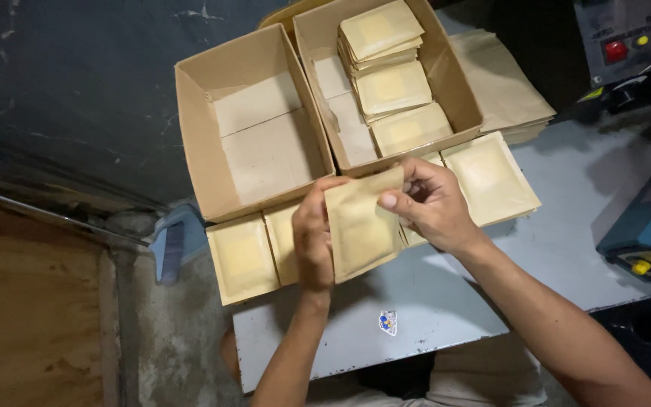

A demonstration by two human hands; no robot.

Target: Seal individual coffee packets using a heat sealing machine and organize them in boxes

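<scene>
A grey table [446,301] carries two open cardboard boxes side by side at its far edge, within easy reach. The left box [254,120] holds only flat card liners; the right box [389,75] has tan pouches [389,83] stacked in overlapping rows, so they lie compactly. More pouches lie flat [491,177] on the table just before the boxes. Both hands are clamped on one pouch [359,226], held above the table's near edge: the left hand [312,237] grips its side, the right hand [431,203] pinches its top corner.
</scene>
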